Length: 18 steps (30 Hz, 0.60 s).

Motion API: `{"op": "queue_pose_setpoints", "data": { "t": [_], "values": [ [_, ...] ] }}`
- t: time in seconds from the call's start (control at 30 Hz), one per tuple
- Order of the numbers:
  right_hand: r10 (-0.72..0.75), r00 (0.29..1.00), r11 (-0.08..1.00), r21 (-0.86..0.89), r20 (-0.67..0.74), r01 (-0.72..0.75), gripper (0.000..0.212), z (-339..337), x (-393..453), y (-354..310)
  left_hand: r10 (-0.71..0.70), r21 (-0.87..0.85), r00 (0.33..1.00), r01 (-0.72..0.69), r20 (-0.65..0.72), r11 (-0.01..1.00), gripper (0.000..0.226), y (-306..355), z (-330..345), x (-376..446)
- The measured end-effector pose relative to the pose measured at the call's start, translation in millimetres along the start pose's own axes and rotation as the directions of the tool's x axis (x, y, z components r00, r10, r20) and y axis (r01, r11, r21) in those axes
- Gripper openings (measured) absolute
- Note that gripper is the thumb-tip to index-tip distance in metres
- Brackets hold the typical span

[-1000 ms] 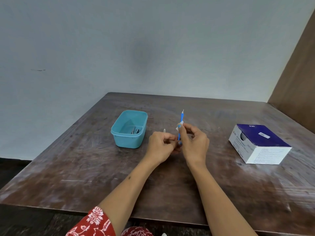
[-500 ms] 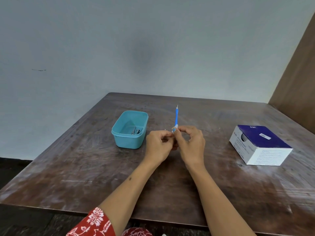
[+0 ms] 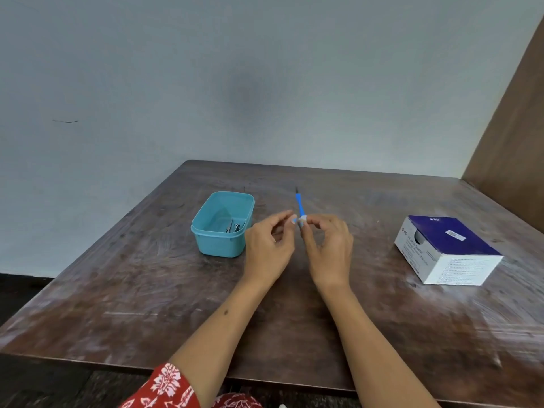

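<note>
I am pinching a white wipe round the blue tool with my right hand, above the table. My left hand is curling just beside it, hold indeterminate. Advisable: firm pinch, tip pointing away.

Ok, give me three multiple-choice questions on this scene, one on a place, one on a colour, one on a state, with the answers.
1. Where is the tub? A) left of the left hand B) on the floor C) against the wall
2. The box top is: A) red B) dark blue C) green
3. The blue stick is: A) lying flat B) in the tub C) pinched by the right hand
Answers: A, it stands left of that hand; B, its top shows dark blue; C, fingertips grip its lower end.
</note>
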State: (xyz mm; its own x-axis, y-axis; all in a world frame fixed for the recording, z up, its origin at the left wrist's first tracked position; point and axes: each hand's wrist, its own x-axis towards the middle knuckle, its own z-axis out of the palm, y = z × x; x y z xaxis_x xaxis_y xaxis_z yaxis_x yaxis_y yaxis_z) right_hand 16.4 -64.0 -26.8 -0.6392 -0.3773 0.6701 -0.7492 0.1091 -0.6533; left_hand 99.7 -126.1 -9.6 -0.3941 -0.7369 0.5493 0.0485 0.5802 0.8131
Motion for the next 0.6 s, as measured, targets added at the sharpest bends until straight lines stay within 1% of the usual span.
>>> {"op": "queue_pose_setpoints", "data": {
  "t": [0.1, 0.2, 0.3, 0.43, 0.5, 0.6],
  "values": [
    [-0.073, 0.995, 0.991, -0.106, 0.074, 0.080, 0.010, 1.2, -1.5, -1.0, 0.019, -0.038, 1.000, -0.020, -0.019, 0.999, 0.018, -0.1, -0.8, 2.2],
    [-0.110, 0.989, 0.980, -0.157, 0.100, 0.125, 0.010, 0.7, -1.7, -1.8, 0.024, -0.032, 0.999, -0.025, -0.039, 0.999, 0.014, -4.2, -1.5, 3.2],
    [-0.104, 0.986, 0.972, -0.195, 0.130, 0.129, 0.009, 0.5, -1.8, -1.7, 0.006, -0.047, 0.998, -0.009, -0.057, 0.999, 0.014, -6.4, -1.3, 4.6],
    [-0.046, 0.977, 0.951, -0.289, 0.210, 0.107, 0.009, 2.1, -3.8, 0.6, 0.002, -0.056, 0.995, -0.008, -0.096, 0.998, 0.013, -8.3, -1.2, 7.3],
    [-0.054, 0.979, 0.949, -0.295, 0.197, 0.112, 0.008, 2.0, -3.7, -0.2, 0.007, -0.043, 0.997, -0.011, -0.083, 0.999, 0.013, -9.0, -0.7, 6.6],
    [-0.113, 0.985, 0.950, -0.275, 0.132, 0.146, 0.006, 2.2, -4.8, -3.0, 0.023, -0.034, 0.998, -0.025, -0.063, 0.999, 0.014, -9.5, 0.0, 5.4]
  ]
}}
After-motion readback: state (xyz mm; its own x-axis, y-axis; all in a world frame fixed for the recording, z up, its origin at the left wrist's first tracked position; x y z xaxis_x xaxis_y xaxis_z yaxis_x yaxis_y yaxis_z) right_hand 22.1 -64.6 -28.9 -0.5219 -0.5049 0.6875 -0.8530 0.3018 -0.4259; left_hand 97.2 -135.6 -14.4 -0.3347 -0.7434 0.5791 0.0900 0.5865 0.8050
